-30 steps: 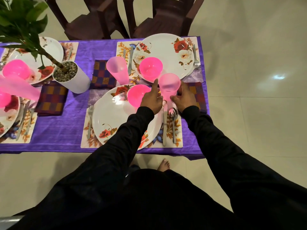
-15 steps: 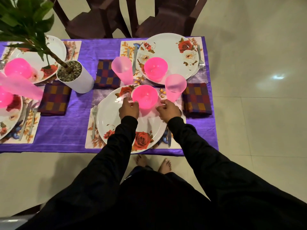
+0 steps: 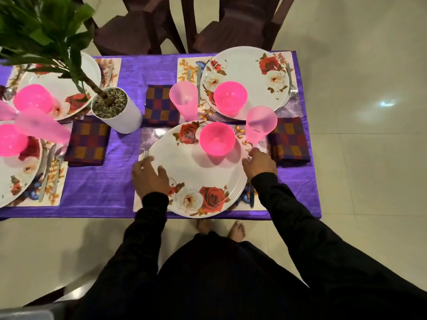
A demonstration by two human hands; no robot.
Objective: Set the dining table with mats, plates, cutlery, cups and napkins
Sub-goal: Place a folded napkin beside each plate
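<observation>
The near white rose plate (image 3: 196,172) lies on a floral mat (image 3: 260,205) at the table's front edge. A pink bowl (image 3: 217,139) stands on its far part. My left hand (image 3: 150,177) grips the plate's left rim with the thumb on top, and it covers most of a fork (image 3: 145,154). My right hand (image 3: 260,163) holds the right rim, thumb against the plate. A knife (image 3: 251,197) shows under that wrist. A pink cup (image 3: 260,123) stands just beyond my right hand, with a checked napkin (image 3: 288,140) to its right.
A second set place lies behind, with a plate (image 3: 247,65), a bowl (image 3: 230,97), a cup (image 3: 184,99) and a napkin (image 3: 160,105). A white plant pot (image 3: 120,112) stands centre-left. More settings are at the left. Two dark chairs (image 3: 231,24) stand behind the purple-clothed table (image 3: 104,188).
Both hands drew back from the pink cup and bowl and spread apart to the near plate's left and right rims. The camera view pulled back slightly.
</observation>
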